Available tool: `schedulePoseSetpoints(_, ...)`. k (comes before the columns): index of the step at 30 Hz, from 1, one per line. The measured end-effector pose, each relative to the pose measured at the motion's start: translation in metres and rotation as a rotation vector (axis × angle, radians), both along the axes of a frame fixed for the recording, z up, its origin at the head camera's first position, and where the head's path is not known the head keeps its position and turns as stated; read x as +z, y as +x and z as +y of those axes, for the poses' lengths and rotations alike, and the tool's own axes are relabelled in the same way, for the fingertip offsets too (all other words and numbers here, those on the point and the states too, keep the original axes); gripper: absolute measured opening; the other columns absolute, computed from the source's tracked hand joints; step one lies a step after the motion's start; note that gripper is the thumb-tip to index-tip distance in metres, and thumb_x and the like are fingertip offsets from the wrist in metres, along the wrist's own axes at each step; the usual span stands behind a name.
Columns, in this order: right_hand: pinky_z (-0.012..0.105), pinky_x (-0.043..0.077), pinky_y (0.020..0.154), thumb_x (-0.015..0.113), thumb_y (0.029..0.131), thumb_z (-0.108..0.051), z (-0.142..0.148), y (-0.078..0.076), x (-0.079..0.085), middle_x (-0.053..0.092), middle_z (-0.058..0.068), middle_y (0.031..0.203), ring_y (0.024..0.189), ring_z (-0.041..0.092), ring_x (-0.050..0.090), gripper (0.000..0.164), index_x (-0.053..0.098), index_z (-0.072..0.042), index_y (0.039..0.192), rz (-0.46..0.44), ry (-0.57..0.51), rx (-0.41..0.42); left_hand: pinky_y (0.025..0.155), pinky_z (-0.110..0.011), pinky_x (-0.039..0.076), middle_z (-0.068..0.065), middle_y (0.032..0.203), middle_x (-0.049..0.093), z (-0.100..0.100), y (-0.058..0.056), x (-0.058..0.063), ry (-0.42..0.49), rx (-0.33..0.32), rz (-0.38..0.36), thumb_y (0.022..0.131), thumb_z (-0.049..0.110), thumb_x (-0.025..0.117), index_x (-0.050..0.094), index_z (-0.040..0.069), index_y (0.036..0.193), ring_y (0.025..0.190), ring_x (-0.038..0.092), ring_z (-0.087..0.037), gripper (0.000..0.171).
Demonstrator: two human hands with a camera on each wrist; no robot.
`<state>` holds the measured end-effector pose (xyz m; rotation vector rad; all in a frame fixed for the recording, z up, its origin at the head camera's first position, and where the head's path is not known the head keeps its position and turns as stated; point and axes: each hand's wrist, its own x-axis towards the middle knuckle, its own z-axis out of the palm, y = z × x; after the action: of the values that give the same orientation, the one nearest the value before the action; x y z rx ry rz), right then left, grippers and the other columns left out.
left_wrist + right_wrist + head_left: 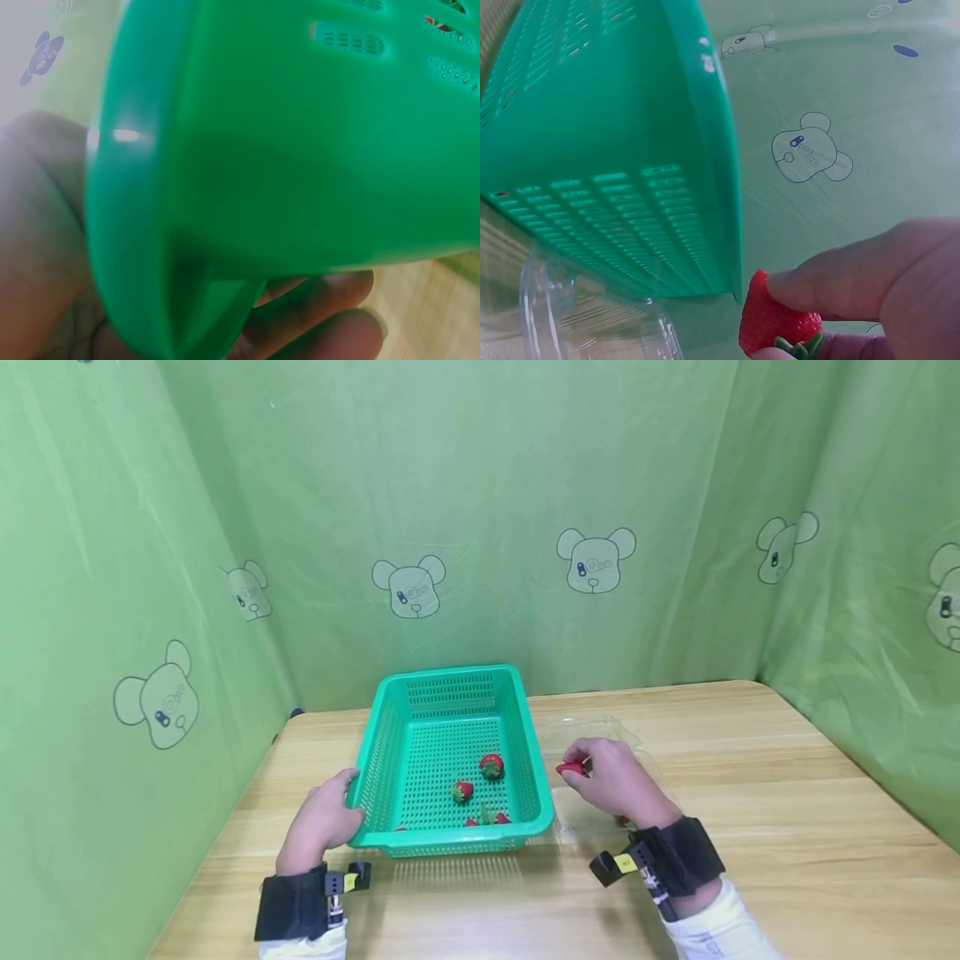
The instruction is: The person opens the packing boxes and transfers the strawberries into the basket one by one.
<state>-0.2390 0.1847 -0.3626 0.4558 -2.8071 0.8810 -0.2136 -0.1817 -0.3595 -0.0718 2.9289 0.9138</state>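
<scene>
A green plastic basket [450, 837] stands on the table with several strawberries inside, one of them a whole red strawberry [491, 766] near its right side. My left hand [322, 817] grips the basket's rim at the near left corner; in the left wrist view its fingers [330, 307] curl beneath the rim. Just right of the basket, my right hand [618, 781] pinches a strawberry [776, 322] between thumb and fingers, its green leaves pointing down in the right wrist view. Below that hand lies a clear plastic container [581, 814], partly hidden by it.
Another strawberry [624, 821] shows beside the right wrist, mostly covered. The wooden table [780, 793] extends to the right. Green curtains [495, 485] printed with bear heads hang behind the table and along both sides.
</scene>
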Motion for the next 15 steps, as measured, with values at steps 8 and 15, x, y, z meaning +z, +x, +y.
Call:
schedulePoseSetpoints(8,0.038,0.051,0.066,0.07,0.083,-0.012,-0.0039,0.0033,0.004,0.067,0.004,0.08,0.074,0.019,0.058,0.006,0.068,-0.01,0.087,0.042,-0.009,0.01,0.073,-0.042,0.048,-0.028,0.127,0.052,0.0005,0.0002,0.0,0.002,0.005,-0.004,0.086,0.002,0.056,0.033,-0.003,0.142,0.09,0.054,-0.032,0.061)
schedulePoseSetpoints(15,0.04,0.053,0.068,0.07,0.082,-0.011,-0.0094,0.0052,0.005,0.066,0.003,0.08,0.077,0.02,0.059,0.006,0.068,-0.009,0.088,0.063,-0.033,0.015,0.073,-0.042,0.049,-0.027,0.127,0.052,0.0002,-0.0009,-0.0011,0.009,0.005,-0.007,0.086,0.001,0.056,0.033,-0.003,0.143,0.092,0.053,-0.033,0.061)
